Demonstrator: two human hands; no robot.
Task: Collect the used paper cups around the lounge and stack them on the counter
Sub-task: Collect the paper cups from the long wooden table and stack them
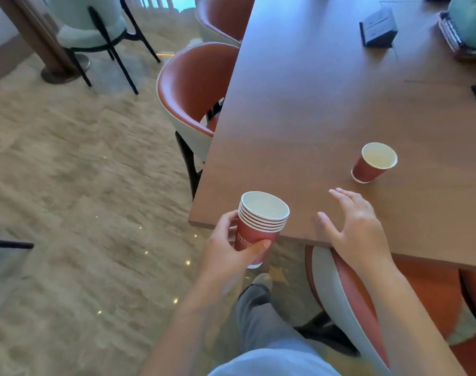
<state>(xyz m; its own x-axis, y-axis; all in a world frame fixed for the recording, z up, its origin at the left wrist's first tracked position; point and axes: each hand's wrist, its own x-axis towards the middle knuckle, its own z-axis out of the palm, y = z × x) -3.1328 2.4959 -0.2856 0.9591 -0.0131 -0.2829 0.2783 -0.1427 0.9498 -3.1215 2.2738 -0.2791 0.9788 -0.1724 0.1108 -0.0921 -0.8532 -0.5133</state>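
My left hand (231,248) grips a stack of several red paper cups (258,226) with white rims, held upright just off the near left corner of the wooden table (299,118). A single red paper cup (373,163) stands upright on the table to the right. My right hand (356,226) hovers over the table's near edge with fingers spread and straight, holding nothing, a short way short of that cup.
Red-and-white chairs (193,99) are tucked along the table's left side and another chair (348,299) sits under its near edge. A black box (379,27) and a teal object on a tray (467,25) lie at the far end. Beige carpet (82,185) spreads left.
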